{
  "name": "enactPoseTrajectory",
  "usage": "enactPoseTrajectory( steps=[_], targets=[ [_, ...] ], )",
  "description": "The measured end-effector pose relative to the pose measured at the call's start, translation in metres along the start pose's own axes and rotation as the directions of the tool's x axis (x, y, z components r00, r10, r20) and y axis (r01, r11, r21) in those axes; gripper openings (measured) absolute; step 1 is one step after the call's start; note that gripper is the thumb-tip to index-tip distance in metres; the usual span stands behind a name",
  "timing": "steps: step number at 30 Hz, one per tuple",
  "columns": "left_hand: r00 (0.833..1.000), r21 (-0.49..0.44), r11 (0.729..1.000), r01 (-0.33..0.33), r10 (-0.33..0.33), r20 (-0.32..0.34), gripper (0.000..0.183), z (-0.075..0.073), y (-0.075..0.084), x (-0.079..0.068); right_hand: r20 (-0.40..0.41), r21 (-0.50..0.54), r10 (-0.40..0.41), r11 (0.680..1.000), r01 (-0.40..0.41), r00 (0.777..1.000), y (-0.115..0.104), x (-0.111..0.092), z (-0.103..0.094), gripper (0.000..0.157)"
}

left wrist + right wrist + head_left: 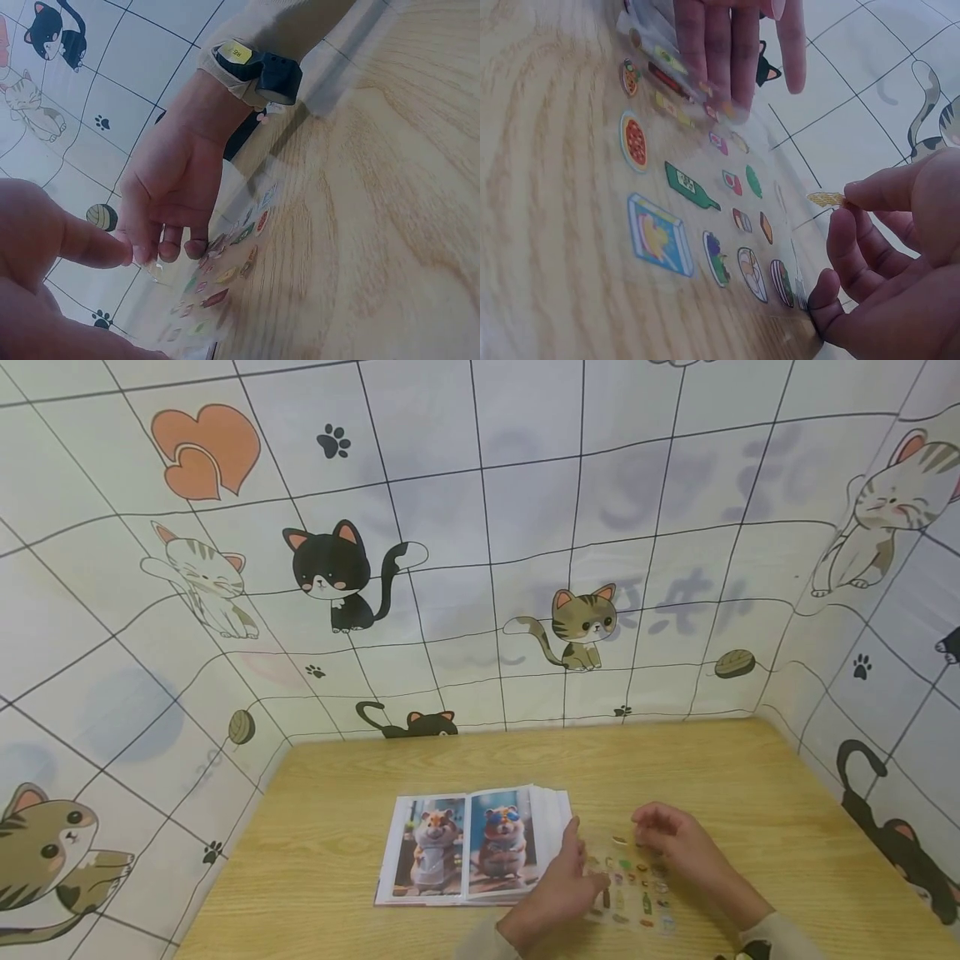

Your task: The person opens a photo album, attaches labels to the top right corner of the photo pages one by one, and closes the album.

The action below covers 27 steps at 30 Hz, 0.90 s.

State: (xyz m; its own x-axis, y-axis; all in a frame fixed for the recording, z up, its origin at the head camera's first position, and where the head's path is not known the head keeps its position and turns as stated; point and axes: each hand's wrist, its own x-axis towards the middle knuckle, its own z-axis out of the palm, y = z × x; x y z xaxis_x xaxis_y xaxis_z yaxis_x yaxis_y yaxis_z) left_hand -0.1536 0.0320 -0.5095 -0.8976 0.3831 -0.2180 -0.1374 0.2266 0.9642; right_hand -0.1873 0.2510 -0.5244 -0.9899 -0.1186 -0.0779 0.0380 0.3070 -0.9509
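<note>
A clear sticker sheet [632, 893] printed with small food pictures lies on the table; a green bottle sticker [690, 186] and a pizza sticker [634, 142] show on it. My left hand [558, 883] rests on the sheet's left part with fairly straight fingers. Above the sheet's far right corner, my right hand [678, 843] pinches a small yellowish sticker [825, 199] between thumb and finger. The right wrist view shows that sticker lifted clear of the sheet. An open photo album [467, 852] with hamster pictures lies left of the left hand, which covers its lower right corner.
The wood-grain table [337, 777] is enclosed at the back and sides by a white gridded curtain [450, 552] with cartoon cats. A dark device [274, 75] is strapped to the right wrist.
</note>
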Motion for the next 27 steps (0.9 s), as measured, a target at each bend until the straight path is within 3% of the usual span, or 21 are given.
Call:
enactPoseTrajectory(
  steps=[15, 21, 27],
  targets=[
    [1.0, 0.097, 0.995, 0.005, -0.004, -0.013, 0.074, -0.003, 0.004, -0.005, -0.003, -0.005, -0.019, 1.0, 0.019, 1.0, -0.002, 0.002, -0.004, 0.026],
    [0.999, 0.095, 0.995, -0.044, 0.046, -0.024, 0.064, -0.009, 0.008, -0.01, 0.0, -0.003, -0.013, 1.0, 0.013, 1.0, -0.006, 0.002, -0.003, 0.03],
    [0.993, 0.06, 0.991, -0.116, 0.117, -0.006, 0.054, -0.027, 0.011, -0.017, -0.005, -0.022, 0.024, 0.999, -0.024, 1.0, -0.01, 0.005, 0.0, 0.032]
  ],
)
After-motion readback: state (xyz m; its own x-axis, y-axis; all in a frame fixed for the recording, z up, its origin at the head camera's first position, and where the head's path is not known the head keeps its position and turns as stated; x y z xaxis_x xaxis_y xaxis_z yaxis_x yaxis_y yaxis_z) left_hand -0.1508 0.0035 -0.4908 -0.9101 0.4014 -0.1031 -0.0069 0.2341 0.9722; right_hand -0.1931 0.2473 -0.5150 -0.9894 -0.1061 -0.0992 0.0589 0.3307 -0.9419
